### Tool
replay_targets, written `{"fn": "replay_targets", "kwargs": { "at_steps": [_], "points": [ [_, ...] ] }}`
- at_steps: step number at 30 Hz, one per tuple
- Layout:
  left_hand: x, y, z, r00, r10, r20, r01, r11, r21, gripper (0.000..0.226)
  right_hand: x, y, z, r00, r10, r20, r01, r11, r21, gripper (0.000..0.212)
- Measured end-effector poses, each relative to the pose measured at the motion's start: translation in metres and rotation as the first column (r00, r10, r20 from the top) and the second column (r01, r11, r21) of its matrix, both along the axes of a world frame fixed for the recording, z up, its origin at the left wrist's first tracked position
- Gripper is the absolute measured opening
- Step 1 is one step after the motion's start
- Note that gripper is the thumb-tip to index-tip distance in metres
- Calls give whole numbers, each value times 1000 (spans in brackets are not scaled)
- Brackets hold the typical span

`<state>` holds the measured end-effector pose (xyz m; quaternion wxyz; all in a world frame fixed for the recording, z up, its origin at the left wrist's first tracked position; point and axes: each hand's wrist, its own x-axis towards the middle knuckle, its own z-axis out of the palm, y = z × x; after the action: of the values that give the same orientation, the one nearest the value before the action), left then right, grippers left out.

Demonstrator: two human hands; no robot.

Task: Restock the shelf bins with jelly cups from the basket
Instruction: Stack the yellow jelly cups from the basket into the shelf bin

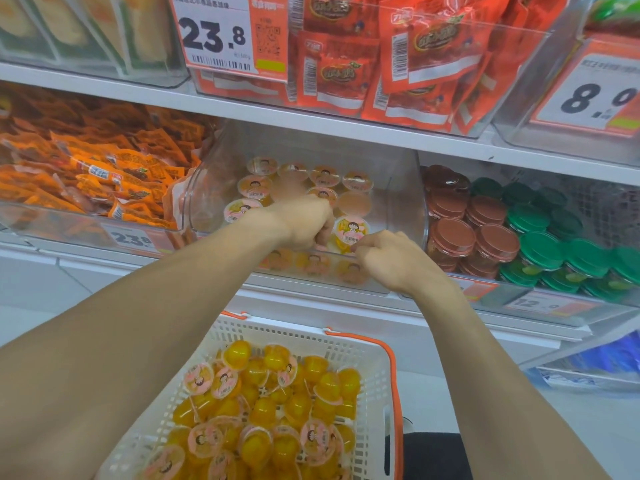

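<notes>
Head cam looks down both forearms at a snack shelf, so going left to right. Out at 9 o'clock sits a bin of orange snack packets (104, 178), nothing to do with this job. Dead centre is the clear shelf bin (405, 202), its floor partly covered with jelly cups (254, 187), lids mostly facing up. The left hand (301, 221) is over the front of that bin with its fingers curled down; they look bunched around something, but I can't tell what, since the knuckles hide it. Just right of it, the right hand (391, 258) pinches the near rim of a single jelly cup (350, 233) that's tipped toward the camera at the bin's front edge. Further right, at 3 o'clock, are the brown-lidded cups (474, 233) and green-lidded cups (540, 244) in the next bin.

Down at 6 o'clock the white basket (374, 368) is loaded with yellow cups.

Tip for this step, I reckon: set the cup flat, lid up, into the bare patch on the right of the bin floor before letting go, rather than dropping it on the front row where it'd roll.
</notes>
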<state>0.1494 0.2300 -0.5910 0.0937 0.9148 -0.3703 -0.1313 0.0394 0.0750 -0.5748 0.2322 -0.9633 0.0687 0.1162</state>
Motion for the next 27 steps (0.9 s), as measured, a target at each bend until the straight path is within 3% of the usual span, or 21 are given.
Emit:
{"fn": "replay_targets", "kwargs": {
  "at_steps": [7,10,13,15,17,20,23,25,27],
  "points": [
    [1,9,0,996,36,-78,-41,997,-63,3,1,1,-3,1000,1,-25,-1,1000,30,25],
    [2,15,-5,986,79,-148,-97,988,-119,9,2,0,-5,999,4,-43,-4,1000,19,25],
    [-8,23,-11,987,152,-58,-161,959,-232,18,2,-1,-7,999,0,-35,1,1000,23,30],
    [-23,26,-20,963,252,92,-185,873,-451,20,0,-1,-6,1000,-6,-12,7,1000,24,35],
    [-52,28,-29,896,384,223,-136,714,-686,21,-2,-2,-8,999,-10,41,8,999,37,37],
    [-99,28,-55,852,499,155,-115,468,-876,24,-5,-2,-11,950,20,310,-40,997,61,37],
    [-135,29,-99,865,498,-63,-281,378,-882,25,-20,13,-13,732,1,681,-167,970,177,28],
    [-151,33,-135,838,506,-206,-454,435,-778,21,-38,31,-21,644,-34,764,-231,944,237,22],
    [-165,38,-185,803,516,-297,-587,607,-536,20,-55,51,-44,700,28,713,-291,923,250,21]
  ]
}}
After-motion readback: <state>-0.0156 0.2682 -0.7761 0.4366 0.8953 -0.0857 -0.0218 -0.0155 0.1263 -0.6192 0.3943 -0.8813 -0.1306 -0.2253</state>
